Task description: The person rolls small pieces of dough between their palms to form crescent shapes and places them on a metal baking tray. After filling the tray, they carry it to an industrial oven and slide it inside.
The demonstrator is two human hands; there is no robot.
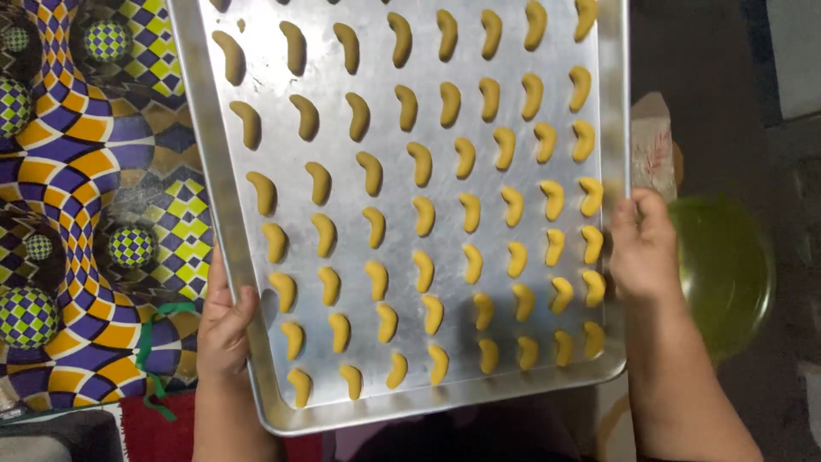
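Hands left, right, gripping baking tray, crescent dough pieces

That baking tray is plain silvery metal, and the crescent dough pieces on it are mustard yellow. Beyond the left hand fingers there's a wild purple, orange and yellow checkered swirl cloth with a green ribbon. By the right hand fingertips: a translucent green bowl.
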